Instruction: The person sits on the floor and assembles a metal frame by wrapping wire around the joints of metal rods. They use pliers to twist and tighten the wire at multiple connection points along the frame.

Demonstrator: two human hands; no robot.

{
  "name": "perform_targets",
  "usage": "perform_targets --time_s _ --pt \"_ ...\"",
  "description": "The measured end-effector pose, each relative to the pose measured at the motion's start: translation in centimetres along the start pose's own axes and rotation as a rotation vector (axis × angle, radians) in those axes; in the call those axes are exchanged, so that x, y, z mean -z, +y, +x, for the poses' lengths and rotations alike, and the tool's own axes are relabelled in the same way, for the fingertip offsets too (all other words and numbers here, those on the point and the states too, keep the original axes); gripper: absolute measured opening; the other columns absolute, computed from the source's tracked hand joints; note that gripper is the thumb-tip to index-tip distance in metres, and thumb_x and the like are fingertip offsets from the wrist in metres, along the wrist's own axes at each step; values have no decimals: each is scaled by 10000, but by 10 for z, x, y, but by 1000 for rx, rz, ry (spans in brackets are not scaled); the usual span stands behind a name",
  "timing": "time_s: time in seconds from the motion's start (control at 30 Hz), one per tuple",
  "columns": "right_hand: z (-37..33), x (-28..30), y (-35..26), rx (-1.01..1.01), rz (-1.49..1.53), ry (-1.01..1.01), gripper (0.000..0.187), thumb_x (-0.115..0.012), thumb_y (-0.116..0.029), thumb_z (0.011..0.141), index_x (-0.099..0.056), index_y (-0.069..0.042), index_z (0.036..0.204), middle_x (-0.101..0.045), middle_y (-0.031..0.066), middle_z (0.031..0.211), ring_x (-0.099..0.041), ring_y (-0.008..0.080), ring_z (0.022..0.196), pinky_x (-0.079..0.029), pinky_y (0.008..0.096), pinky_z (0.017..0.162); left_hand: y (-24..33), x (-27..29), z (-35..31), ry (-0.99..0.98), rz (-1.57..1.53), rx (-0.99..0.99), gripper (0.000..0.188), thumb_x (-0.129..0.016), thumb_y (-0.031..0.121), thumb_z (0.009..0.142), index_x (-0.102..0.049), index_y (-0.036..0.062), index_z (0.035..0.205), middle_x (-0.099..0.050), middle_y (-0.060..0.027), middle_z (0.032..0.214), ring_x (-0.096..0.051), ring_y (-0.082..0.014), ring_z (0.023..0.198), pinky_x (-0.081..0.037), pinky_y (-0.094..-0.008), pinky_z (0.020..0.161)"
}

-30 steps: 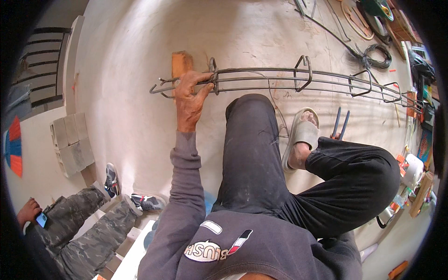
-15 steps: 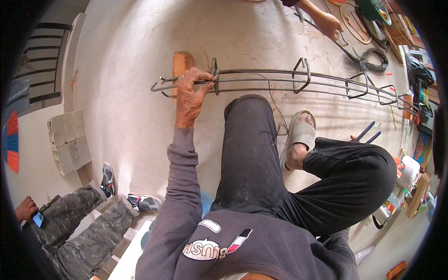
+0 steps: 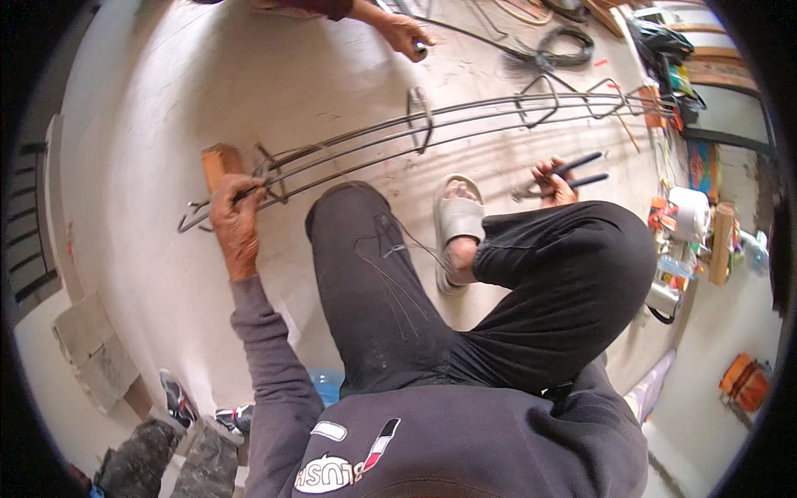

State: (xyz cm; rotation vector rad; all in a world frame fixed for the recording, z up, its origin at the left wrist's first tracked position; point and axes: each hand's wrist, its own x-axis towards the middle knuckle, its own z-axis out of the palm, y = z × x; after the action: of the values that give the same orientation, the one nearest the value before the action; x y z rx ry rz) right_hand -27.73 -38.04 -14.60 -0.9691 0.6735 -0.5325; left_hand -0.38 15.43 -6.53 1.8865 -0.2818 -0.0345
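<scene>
A long rebar cage (image 3: 365, 143) of thin bars and bent stirrups runs across the floor in front of my knees. My left hand (image 3: 237, 220) is closed around its left end, fingers pinching the bars beside a stirrup (image 3: 271, 174). Under that end lies a wooden block (image 3: 221, 163). Beyond my right knee, my right hand (image 3: 556, 184) grips pincers (image 3: 585, 170) with dark blue handles. Their jaws point left, toward my sandalled foot, and are blurred. Thin tie wires (image 3: 390, 247) lie loose over my left thigh.
Across the cage, another person's hand (image 3: 407, 35) holds a small dark item. A coil of black wire (image 3: 564, 46) lies at the far right. Tools and wood pieces (image 3: 722, 241) crowd the right side. Concrete blocks (image 3: 95, 349) and another person's legs (image 3: 149, 456) are at the left.
My right hand and the pincers have come out from behind my knee into fuller view. The other person's hand has moved left. The whole view has shifted; my left hand stays on the cage.
</scene>
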Motion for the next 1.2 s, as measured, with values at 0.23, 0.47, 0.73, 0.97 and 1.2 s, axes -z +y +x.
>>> perform_targets --time_s 0.23,0.47,0.73,0.97,1.2 --pt "29 -20 51 -138 379 518 312 -450 -243 1073 -549 -108 1337 -615 250 1293 -575 414 1234 -412 656 1080 3 5 -1 -43 48 -29 148 -710 -69 865 -680 37 964 -621 -12 962 -600 -114 913 -505 -259 797" --pt "-3 1 75 -261 -100 670 341 -537 -376 1029 -569 -167 1298 -623 155 1174 -614 329 1081 -456 589 948 1 9 -3 -30 30 9 94 -715 -12 900 -685 41 971 -637 -11 995 -592 -109 901 -483 -241 800" --pt "-43 33 57 51 -1481 289 367 -568 -413 1001 -578 -166 1271 -615 135 1126 -616 305 1050 -463 546 914 3 2 -4 -22 -20 64 68 -720 28 924 -684 56 974 -623 19 989 -577 -70 845 -482 -208 654" --pt "-29 58 44 508 -2146 -374 391 -594 -446 976 -586 -164 1247 -609 116 1085 -618 284 1024 -469 509 883 1 6 -8 33 -41 129 98 -721 3 907 -695 69 974 -632 16 980 -591 -71 841 -494 -209 637" --pt "-21 100 72 697 -2231 -396 387 -635 -503 939 -609 -121 992 -574 93 889 -612 288 875 -476 448 719 15 2 -2 16 78 -57 156 -715 -88 829 -696 17 943 -667 -42 952 -626 -137 903 -535 -266 775"
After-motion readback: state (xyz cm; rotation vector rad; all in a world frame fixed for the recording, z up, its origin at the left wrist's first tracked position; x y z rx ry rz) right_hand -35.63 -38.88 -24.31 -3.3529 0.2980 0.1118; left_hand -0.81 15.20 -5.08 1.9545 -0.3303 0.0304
